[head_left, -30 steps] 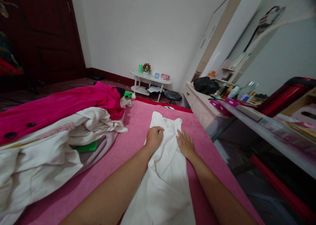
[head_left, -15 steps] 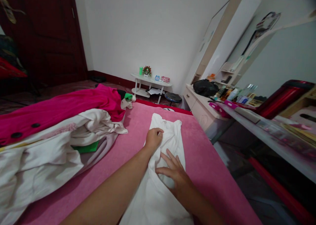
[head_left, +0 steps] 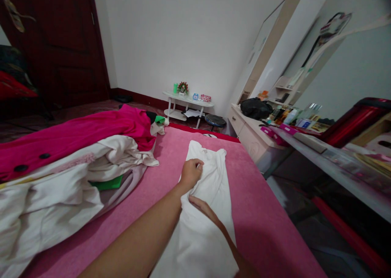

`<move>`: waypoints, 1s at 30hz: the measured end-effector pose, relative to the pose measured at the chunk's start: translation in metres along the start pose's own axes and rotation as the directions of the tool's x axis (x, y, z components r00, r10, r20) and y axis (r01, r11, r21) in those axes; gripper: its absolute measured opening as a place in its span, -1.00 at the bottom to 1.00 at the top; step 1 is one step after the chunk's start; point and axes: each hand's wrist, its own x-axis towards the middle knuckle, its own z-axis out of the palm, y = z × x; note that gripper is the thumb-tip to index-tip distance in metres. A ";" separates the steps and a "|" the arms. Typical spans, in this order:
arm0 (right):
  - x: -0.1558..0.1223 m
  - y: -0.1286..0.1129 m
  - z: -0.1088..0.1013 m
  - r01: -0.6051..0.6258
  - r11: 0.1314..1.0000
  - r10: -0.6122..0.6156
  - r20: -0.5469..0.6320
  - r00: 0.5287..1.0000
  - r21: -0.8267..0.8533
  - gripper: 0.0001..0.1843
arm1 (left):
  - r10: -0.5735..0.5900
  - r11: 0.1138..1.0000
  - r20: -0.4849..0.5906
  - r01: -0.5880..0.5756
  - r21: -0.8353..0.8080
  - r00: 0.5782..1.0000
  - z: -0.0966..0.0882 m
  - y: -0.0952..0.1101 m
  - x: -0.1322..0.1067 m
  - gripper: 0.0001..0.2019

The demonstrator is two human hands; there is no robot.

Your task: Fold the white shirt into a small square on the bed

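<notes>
A white garment lies lengthwise in a long narrow strip, with creases down its upper part. My left hand rests on its left edge near the far end, fingers curled and pinching the cloth. Lower down, my right hand reaches into the garment from the right. A layer of the white cloth covers most of that hand, so only its upper side shows and the fingers are largely hidden. The garment is spread on a pink bed cover.
On the left is a heap of clothes with a bright pink coat and white clothing. A dressing table and a glass-topped desk flank the bed's right side. Beyond its far end stand a small white table and a round stool.
My right hand has gone from spread on top of the garment to partly beneath a layer of it. More cloth now lies over that hand. My left hand has kept its place.
</notes>
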 end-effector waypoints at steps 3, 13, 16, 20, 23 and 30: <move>-0.001 -0.023 -0.002 0.152 0.977 -0.145 0.055 0.988 -0.152 -0.59 | 0.002 1.000 -0.002 -0.002 -0.005 1.000 -0.001 0.000 0.000 -0.78; 0.005 -0.051 0.005 0.276 0.938 -0.282 0.002 0.959 -0.210 -0.62 | -0.005 1.000 -0.002 0.005 -0.009 1.000 0.003 -0.004 0.002 -0.78; 0.006 -0.052 0.008 0.219 0.965 -0.229 -0.056 0.972 -0.147 -0.61 | 0.000 1.000 -0.005 0.000 -0.012 1.000 0.002 -0.003 0.001 -0.78; 0.006 -0.049 0.014 0.159 0.982 -0.167 -0.079 0.983 -0.101 -0.56 | 0.000 1.000 -0.008 0.000 -0.017 1.000 0.000 -0.001 0.000 -0.78; 0.006 -0.046 0.020 0.156 0.982 -0.160 -0.040 0.986 -0.103 -0.52 | -0.003 1.000 -0.003 0.003 -0.019 1.000 -0.001 0.001 0.000 -0.77; 0.009 -0.051 0.021 0.256 0.953 -0.263 -0.021 0.965 -0.165 -0.54 | -0.009 1.000 -0.003 0.009 -0.012 1.000 -0.002 0.001 0.000 -0.77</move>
